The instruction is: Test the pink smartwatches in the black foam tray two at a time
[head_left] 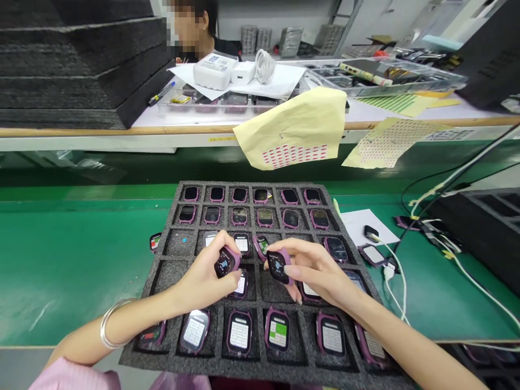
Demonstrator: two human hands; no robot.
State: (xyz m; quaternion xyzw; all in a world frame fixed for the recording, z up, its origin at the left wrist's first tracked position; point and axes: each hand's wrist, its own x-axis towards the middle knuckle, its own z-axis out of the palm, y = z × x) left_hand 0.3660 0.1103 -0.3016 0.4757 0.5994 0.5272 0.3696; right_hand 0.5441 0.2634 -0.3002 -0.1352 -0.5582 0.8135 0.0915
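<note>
Left hand [206,273]: thumb and fingers [233,282] pinching watch A [226,262], tilted, dark face with a lit blue icon. Right hand [317,268]: thumb and fingers pinching watch B [278,266], similar icon. A and B apart, both over mid foam tray [132,352]. Tray on green table [81,271]; back two rows dark screens, front row mostly white grids. Loose watch [155,242] at tray's left edge. Right of tray: another watch [372,254], near white sheet [357,219] with black puck [370,233]. Shelf [182,130] beyond: white box [215,70], coiled cable [265,66], yellow sheet [296,124] hanging over its edge. Person [227,46] behind.
</note>
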